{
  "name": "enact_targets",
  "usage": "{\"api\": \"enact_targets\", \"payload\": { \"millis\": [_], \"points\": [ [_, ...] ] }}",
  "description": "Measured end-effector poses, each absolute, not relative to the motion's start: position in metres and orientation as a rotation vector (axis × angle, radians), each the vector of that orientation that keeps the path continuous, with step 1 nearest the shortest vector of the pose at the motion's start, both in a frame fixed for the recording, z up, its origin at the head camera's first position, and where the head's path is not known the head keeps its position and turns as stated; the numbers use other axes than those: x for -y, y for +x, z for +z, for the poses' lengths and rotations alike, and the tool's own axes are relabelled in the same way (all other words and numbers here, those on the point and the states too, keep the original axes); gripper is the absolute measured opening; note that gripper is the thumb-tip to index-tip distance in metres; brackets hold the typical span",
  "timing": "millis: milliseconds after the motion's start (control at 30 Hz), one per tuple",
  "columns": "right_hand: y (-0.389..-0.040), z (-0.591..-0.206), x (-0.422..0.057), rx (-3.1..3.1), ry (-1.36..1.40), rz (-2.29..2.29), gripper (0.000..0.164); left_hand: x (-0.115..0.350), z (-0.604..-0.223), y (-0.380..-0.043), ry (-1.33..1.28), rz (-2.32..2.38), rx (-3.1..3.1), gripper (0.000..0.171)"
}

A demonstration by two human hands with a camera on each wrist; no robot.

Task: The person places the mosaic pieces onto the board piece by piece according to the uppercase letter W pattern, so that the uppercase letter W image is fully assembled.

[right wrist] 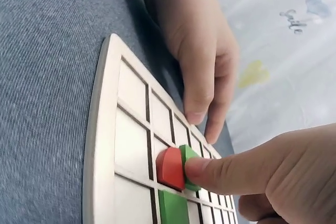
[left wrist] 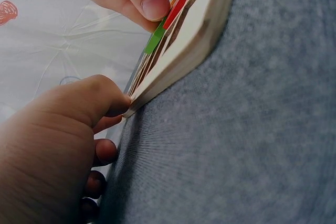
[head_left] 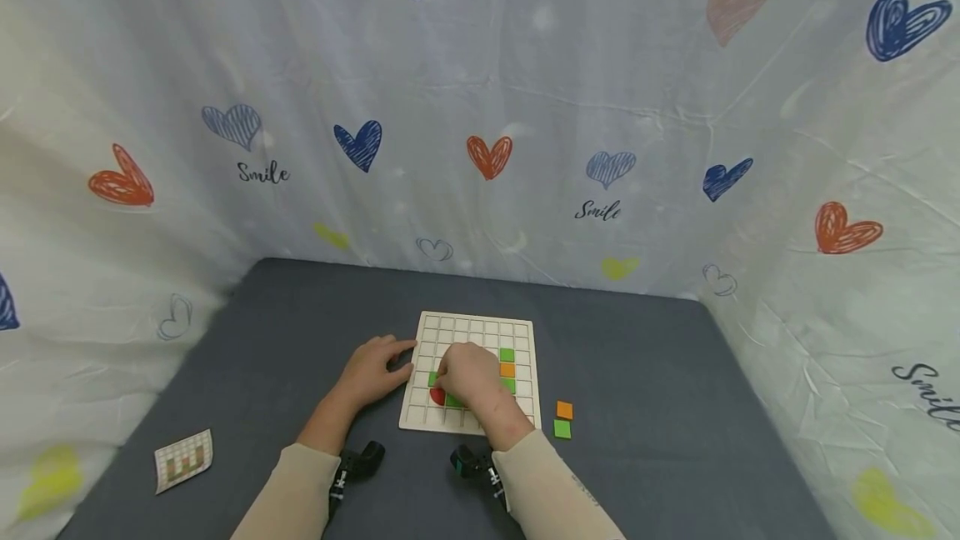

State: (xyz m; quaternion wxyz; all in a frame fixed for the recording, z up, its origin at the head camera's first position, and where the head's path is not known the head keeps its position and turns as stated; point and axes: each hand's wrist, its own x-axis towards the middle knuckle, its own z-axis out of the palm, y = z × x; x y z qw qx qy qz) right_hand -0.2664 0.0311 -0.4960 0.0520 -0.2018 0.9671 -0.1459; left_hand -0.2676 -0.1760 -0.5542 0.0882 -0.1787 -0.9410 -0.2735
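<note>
A pale wooden grid board (head_left: 472,326) lies on the dark cloth. My left hand (head_left: 371,369) rests at its left edge, thumb and fingers touching the rim. Over the board, my right hand (head_left: 468,373) pinches a green square tile (right wrist: 190,167) at a cell near the left side. A red piece with a rounded side (right wrist: 171,168) sits directly beside that tile. Another green tile (right wrist: 174,206) lies near the red piece. At the board's right, a green tile (head_left: 507,354), an orange tile (head_left: 507,370) and a further green tile form a column. My right hand hides some middle cells.
Right of the board lie a loose orange tile (head_left: 564,411) and a loose green tile (head_left: 562,429). A small printed pattern card (head_left: 183,458) is at the far left of the table. A white curtain (head_left: 540,107) with hearts surrounds the table's back and sides.
</note>
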Motion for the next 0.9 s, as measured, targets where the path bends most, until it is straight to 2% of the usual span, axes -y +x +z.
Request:
{"api": "enact_targets", "payload": {
  "millis": [133, 267, 567, 900],
  "points": [
    [-0.265, -0.497, -0.031, -2.966, -0.636, -0.441, 0.002, 0.175, -0.558, -0.268, -0.523, -0.803, 2.795, 0.04],
    [-0.265, -0.497, -0.032, -2.957, -0.639, -0.446, 0.018, 0.174, -0.561, -0.27, -0.517, -0.78, 2.797, 0.04],
    [-0.266, -0.498, -0.038, -2.931, -0.641, -0.433, 0.017, 0.173, -0.561, -0.272, -0.493, -0.762, 2.833, 0.041],
    [-0.25, -0.496, -0.069, -2.898, -0.573, -0.74, 0.023, 0.175, -0.561, -0.27, -0.479, -0.784, 2.841, 0.041]
  ]
}}
